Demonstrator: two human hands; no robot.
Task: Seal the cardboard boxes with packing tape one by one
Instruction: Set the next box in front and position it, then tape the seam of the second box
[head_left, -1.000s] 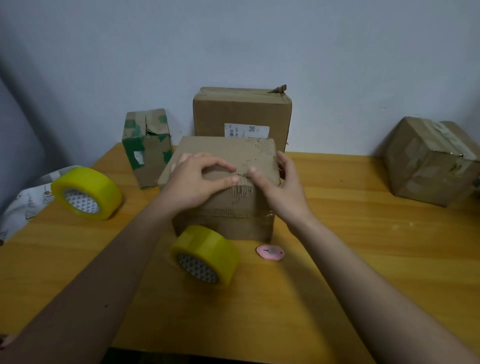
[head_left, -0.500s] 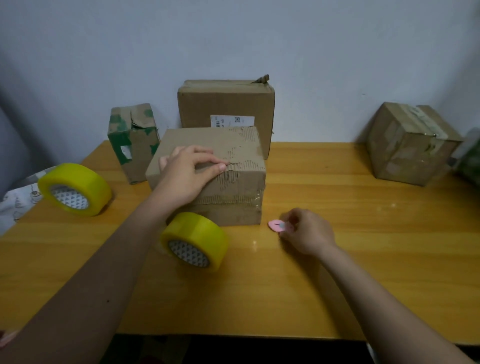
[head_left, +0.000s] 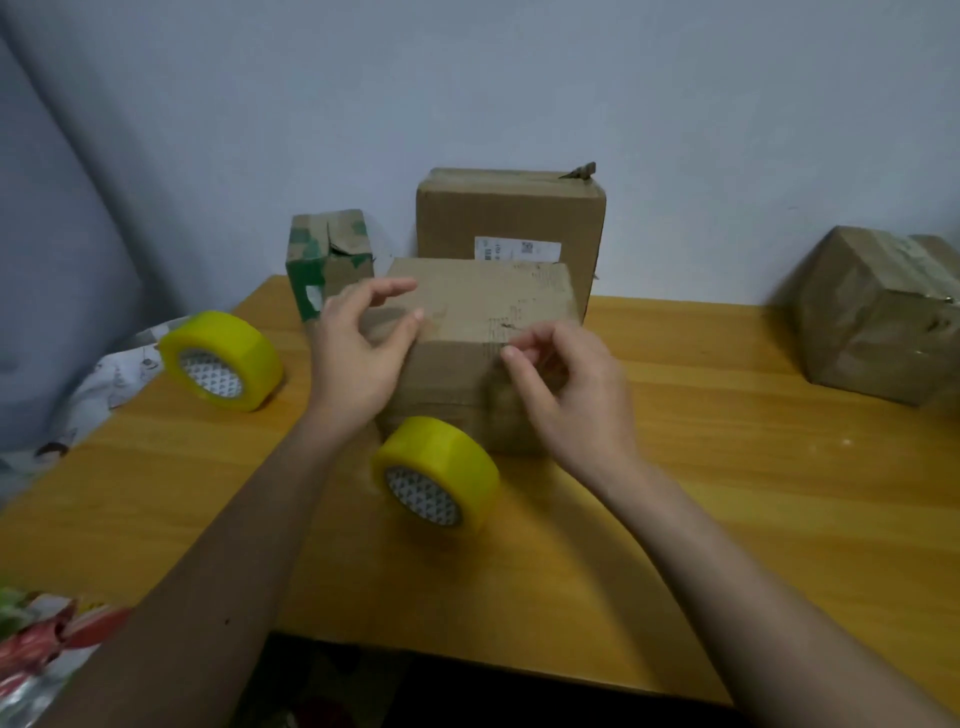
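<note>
Two hands of mine hover at the middle of the frame, over the plain brown cardboard box (head_left: 478, 332) that sits at the centre of the yellow wooden desk (head_left: 727, 493). My left hand (head_left: 358, 358) is at the box's left end, fingers (head_left: 395, 287) loosely spread and half curled, thumb pointing toward the top face; whether they touch the cardboard I cannot tell, and they grip nothing that I can see. My right hand (head_left: 566, 395) is in front of the box's near right corner, its fingers bent inward with thumb and forefinger drawn close together. It is blurred, so I cannot tell whether anything is pinched between them.

Just below the box, toward the lower centre, a yellow roll of packing tape with a patterned white core (head_left: 434, 475) stands on its edge against the box's front. A second yellow tape roll of the same kind (head_left: 221, 361) stands at the left of the frame, well apart from the first.

Behind the middle box, against the pale wall, stands a taller brown cardboard box with a white shipping label (head_left: 511, 218). To its left is a small torn box with green printed patches (head_left: 330, 260). At the far right edge sits a tilted brown box wrapped in glossy tape (head_left: 878, 317). A crumpled patterned bag (head_left: 111, 374) lies off the desk's left edge.
</note>
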